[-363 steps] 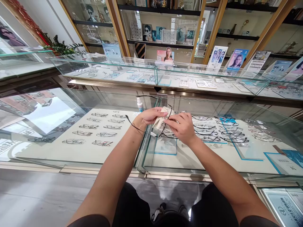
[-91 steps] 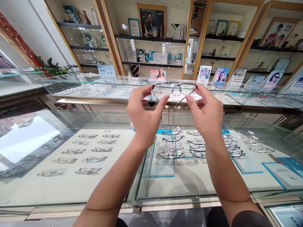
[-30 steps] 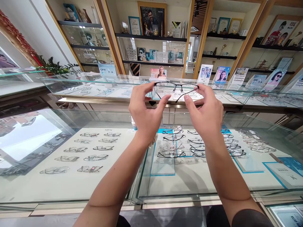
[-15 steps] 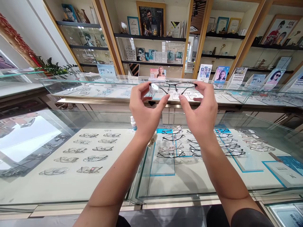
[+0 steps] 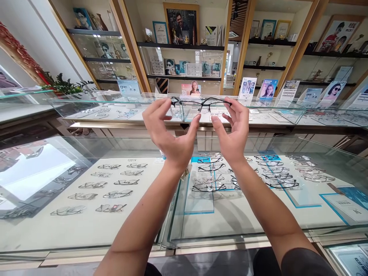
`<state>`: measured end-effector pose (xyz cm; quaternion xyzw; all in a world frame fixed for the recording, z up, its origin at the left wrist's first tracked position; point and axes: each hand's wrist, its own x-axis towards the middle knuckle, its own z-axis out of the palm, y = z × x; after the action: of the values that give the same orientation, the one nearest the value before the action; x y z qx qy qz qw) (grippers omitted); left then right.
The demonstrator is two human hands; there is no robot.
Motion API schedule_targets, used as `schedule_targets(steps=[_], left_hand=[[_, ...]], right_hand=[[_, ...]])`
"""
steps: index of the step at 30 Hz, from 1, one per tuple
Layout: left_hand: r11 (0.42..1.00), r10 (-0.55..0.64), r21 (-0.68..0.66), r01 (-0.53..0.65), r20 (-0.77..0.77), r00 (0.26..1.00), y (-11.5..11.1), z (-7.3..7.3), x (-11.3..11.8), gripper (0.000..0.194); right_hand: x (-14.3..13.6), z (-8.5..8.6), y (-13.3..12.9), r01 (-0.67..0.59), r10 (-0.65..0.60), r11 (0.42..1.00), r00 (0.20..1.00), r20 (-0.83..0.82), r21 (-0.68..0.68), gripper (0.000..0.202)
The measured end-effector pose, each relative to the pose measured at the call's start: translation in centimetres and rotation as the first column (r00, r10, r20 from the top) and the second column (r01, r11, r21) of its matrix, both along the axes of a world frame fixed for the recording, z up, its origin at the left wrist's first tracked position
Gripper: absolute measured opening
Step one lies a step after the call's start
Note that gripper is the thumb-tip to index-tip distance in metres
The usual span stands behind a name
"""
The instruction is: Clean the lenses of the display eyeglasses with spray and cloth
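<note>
Left hand (image 5: 171, 134): fingers clamped on one end of the held eyeglasses (image 5: 202, 102)
Right hand (image 5: 235, 128): fingers clamped on their other end
Held eyeglasses: in the air between the hands
Left glass case (image 5: 80, 234): folded eyeglasses (image 5: 126, 182) in two columns
Right glass case (image 5: 235, 220): dark-framed eyeglasses (image 5: 209, 188), blue-edged card (image 5: 199, 203)

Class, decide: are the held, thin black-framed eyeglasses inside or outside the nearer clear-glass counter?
Outside: left hand and right hand hold the eyeglasses aloft, forearms passing over the counter.

Glasses (image 5: 202, 103) btwn L hand (image 5: 171, 134) & R hand (image 5: 234, 130); display cases (image 5: 86, 232) below, rear counter (image 5: 115, 126) behind, shelves (image 5: 181, 46) further back.
</note>
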<state>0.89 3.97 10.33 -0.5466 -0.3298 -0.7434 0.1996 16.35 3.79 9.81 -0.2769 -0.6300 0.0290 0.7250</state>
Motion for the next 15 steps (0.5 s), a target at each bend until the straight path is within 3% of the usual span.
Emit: schedule_targets(steps=[7, 15], left_hand=[[0.999, -0.029, 0.023, 0.029, 0.021, 0.999, -0.3, 0.4, 0.1, 0.067], [0.978, -0.198, -0.049, 0.201, 0.052, 0.979, 1.3, 0.2, -0.2, 0.061]], right_hand=[[-0.6, 0.2, -0.7, 0.113, -0.112, 0.993, 0.993, 0.036, -0.031, 0.062], [-0.5, 1.0, -3.1, 0.238, -0.236, 0.97, 0.97, 0.06, -0.039, 0.068]])
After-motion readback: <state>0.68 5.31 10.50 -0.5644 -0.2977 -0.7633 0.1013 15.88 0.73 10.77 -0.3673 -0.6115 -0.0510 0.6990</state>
